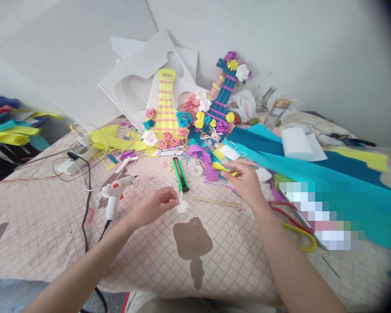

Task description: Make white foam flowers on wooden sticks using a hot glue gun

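Note:
My left hand is closed in a pinch on a small white crepe-paper piece, which hangs just above the tablecloth. At the right, the thumb and index finger of my right hand close around a yellow paper piece among the scraps. A green utility knife lies between the hands, near a thin wooden stick. The white glue gun stands left of my left hand. Behind the hands, a yellow paper guitar and a blue one carry paper flowers.
Red-handled and yellow-handled scissors lie beside a pixelated flat device. Teal crepe paper covers the right side, with a white paper roll on it. A power strip with cords is at left. A lidded jar stands behind.

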A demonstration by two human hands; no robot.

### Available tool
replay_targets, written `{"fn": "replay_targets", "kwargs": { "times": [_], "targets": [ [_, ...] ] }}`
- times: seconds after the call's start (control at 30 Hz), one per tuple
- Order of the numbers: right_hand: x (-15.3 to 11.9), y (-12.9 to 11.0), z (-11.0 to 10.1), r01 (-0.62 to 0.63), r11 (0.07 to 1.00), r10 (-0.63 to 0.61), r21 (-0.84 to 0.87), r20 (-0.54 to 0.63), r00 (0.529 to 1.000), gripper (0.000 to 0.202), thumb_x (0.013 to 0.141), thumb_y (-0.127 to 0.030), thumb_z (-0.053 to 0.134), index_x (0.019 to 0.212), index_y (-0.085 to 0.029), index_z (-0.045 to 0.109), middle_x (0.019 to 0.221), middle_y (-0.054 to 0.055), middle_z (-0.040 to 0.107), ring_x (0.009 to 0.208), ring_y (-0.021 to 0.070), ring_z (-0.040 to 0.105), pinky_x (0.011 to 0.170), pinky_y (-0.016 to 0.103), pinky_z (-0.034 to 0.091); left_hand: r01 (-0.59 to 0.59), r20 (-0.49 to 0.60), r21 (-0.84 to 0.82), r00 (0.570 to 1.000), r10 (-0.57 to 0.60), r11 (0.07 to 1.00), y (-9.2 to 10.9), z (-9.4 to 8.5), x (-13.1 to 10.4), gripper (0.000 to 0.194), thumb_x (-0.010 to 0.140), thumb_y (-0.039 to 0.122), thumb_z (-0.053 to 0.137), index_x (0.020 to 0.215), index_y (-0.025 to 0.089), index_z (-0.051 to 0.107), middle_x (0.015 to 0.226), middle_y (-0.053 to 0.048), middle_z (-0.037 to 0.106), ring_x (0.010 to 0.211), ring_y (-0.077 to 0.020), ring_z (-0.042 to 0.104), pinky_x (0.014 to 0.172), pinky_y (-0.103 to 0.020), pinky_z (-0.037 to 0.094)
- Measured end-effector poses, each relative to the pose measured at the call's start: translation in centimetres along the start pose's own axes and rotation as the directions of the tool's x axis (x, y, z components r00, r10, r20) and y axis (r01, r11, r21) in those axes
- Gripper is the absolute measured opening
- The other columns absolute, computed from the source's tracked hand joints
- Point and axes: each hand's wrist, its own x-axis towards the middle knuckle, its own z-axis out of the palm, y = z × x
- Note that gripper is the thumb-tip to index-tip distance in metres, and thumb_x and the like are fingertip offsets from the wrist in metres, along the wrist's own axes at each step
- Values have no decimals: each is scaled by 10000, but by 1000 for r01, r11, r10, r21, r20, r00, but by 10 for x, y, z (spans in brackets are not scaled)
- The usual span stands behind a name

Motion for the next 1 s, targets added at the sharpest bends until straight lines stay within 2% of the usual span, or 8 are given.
{"fn": "replay_targets", "kwargs": {
  "times": [0.1, 0.27, 0.33, 0.47, 0.57, 0.67, 0.8, 1.0],
  "targets": [
    [-2, -2, 0, -50, 995, 52, -89, 18, 998, 352, 780, -418, 538, 550, -166, 624, 551, 35, 614, 550, 161, 540, 617, 316, 429, -23, -6, -208, 1000, 23, 978, 10, 4, 13, 162, 782, 298, 586, 814, 148, 534, 726, 8, 547, 652, -93, 519, 601, -224, 403],
    [3, 5, -5, -6, 1000, 6, 9, -19, 1000, 251, 756, -345, 571, 933, -172, 614, 1006, 81, 639, 751, 175, 592, 648, 295, 455, -10, -38, -350, 999, -3, 937, 34, 15, 35, 228, 749, 272, 616, 917, 172, 498, 682, 40, 522, 603, -70, 489, 561, -199, 394],
    [5, 6, -8, -15, 999, 16, 34, -27, 999, 265, 746, -381, 596, 911, -176, 617, 983, 79, 640, 770, 184, 588, 633, 289, 446, 34, -39, -403, 998, -55, 914, 37, 20, 41, 296, 741, 269, 614, 996, 186, 490, 705, 35, 535, 621, -77, 503, 588, -214, 423],
    [5, 1, -12, -86, 989, 80, 119, 58, 995, 441, 829, -517, 459, 564, -176, 547, 592, 36, 579, 588, 148, 518, 570, 278, 382, 77, -34, -478, 994, -106, 875, 28, 29, 47, 321, 741, 292, 603, 1031, 193, 508, 738, 23, 555, 639, -83, 519, 614, -228, 427],
    [3, -6, -11, -239, 888, 163, 393, 218, 962, 451, 780, -582, 501, 570, -183, 505, 460, -29, 458, 452, 97, 406, 484, 252, 311, 108, -24, -511, 990, -140, 853, 16, 31, 48, 316, 742, 313, 606, 1017, 188, 514, 732, 23, 561, 624, -80, 515, 595, -220, 406],
    [0, -14, -7, -334, 783, 188, 525, 312, 931, 414, 659, -582, 640, 643, -180, 543, 468, -53, 447, 443, 80, 392, 458, 231, 294, 121, -8, -546, 989, -149, 829, 5, 30, 46, 336, 736, 333, 617, 1017, 182, 512, 732, 23, 559, 625, -83, 520, 593, -222, 403],
    [-6, -22, -3, -396, 719, 189, 571, 388, 902, 326, 582, -433, 760, 714, -179, 606, 598, -19, 592, 559, 93, 512, 556, 234, 400, 144, -12, -549, 984, -180, 823, -1, 28, 42, 368, 731, 356, 630, 1034, 180, 517, 736, 23, 542, 627, -92, 534, 590, -230, 411],
    [-13, -22, 5, -415, 770, 241, 485, 381, 893, 198, 605, -328, 758, 672, -176, 651, 641, 19, 661, 508, 98, 521, 501, 242, 403, 130, -13, -530, 987, -161, 838, 3, 25, 34, 341, 762, 374, 610, 1036, 189, 526, 761, 13, 545, 655, -112, 557, 625, -260, 437]
  ]
}}
